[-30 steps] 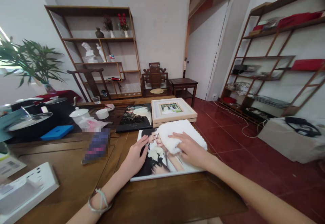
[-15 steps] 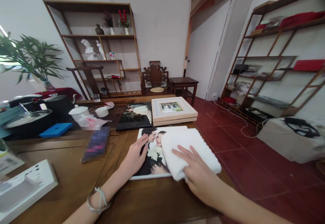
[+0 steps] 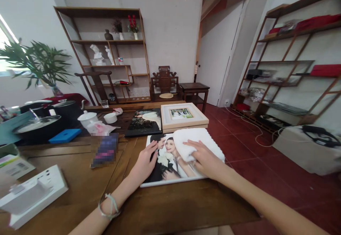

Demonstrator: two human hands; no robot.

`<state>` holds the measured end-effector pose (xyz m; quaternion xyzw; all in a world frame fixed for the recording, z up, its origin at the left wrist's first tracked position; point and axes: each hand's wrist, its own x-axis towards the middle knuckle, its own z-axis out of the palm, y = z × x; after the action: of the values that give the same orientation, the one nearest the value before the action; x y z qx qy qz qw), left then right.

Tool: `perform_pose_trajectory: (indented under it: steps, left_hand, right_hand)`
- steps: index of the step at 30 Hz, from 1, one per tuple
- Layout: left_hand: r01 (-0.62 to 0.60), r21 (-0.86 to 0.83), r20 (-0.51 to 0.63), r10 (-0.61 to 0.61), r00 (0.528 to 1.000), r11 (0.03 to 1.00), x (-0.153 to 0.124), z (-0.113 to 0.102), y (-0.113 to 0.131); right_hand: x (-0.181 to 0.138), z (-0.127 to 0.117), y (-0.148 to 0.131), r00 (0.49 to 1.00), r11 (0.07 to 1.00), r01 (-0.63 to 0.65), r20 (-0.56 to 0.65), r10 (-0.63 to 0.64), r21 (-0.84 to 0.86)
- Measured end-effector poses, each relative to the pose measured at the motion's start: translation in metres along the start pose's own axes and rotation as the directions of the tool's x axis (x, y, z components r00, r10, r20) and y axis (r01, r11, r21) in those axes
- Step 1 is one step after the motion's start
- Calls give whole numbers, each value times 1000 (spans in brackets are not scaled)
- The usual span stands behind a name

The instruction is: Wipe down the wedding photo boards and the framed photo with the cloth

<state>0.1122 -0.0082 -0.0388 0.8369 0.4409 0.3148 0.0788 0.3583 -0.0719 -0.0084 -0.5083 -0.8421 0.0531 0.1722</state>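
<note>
A large wedding photo print [image 3: 166, 162] lies flat on the wooden table [image 3: 80, 185] near its right edge. My left hand [image 3: 145, 164] rests on the print's left side, fingers stretched out flat, holding it still. My right hand [image 3: 204, 158] presses down on a folded white towel [image 3: 198, 140] that covers the print's upper right part, fingers flat on the cloth.
Behind the print lie a dark photo print [image 3: 144, 121] and a light wooden frame [image 3: 183, 116]. To the left are a blurred object [image 3: 105, 149], a white box [image 3: 32, 194], a blue pad [image 3: 65, 134], pots and a white teapot [image 3: 86, 117]. A red tiled floor lies to the right.
My right hand has drawn the towel toward me over the print and then pushed it back up toward the far right corner. My left hand has stayed in place.
</note>
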Motion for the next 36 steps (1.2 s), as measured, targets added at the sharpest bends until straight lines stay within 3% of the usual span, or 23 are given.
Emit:
perform_pose_trajectory:
  steps: [6,12,16,21,28,31,36]
  left_hand:
    - [6,3,-12,-6,1000,1000,0,1,-1]
    - [7,-23,-33,-7,999,1000,-2,3,-1]
    - [7,-55,-23,-8,1000,998,-2,3,-2]
    - [-16,-33,4,16,1000,999,-1,3,-6]
    - [-4,-37,0,4,1000,999,0,2,-6]
    - [-5,-28,-7,5,1000,1000,0,2,-5]
    - [-4,10,-1,4,1000,1000,0,5,-7]
  right_hand:
    - [16,8,1,998,996,-55,-18,54,-66]
    - [-38,13,-36,999,989,15,46,-9,-147]
    - [-67,11,-53,992,995,71,106,-63,-72]
    - [-39,1,-34,1000,1000,-20,12,20,22]
    - [18,5,7,998,999,-44,-52,43,-8]
    - [11,5,2,998,999,-40,-45,39,-11]
    - [-35,5,-32,999,996,50,10,-49,-68]
